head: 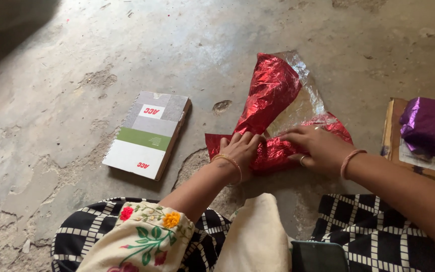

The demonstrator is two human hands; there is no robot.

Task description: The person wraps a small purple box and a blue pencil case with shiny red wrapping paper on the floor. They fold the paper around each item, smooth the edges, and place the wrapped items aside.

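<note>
A sheet of shiny red foil wrapping paper (272, 90), silver on its inner side, lies crumpled on the concrete floor (76, 65) in front of me. My left hand (241, 151) presses down on its near left part, fingers spread over the red foil. My right hand (315, 146) lies flat on the near right part, pushing the foil down; whatever is under the foil is hidden. Both wrists wear thin bangles.
A grey, green and white notebook (148, 133) lies on the floor to the left. At the right edge a purple foil-wrapped parcel (431, 126) rests on a brown cardboard piece (396, 146). My knees in black-and-white checked cloth (378, 231) fill the bottom.
</note>
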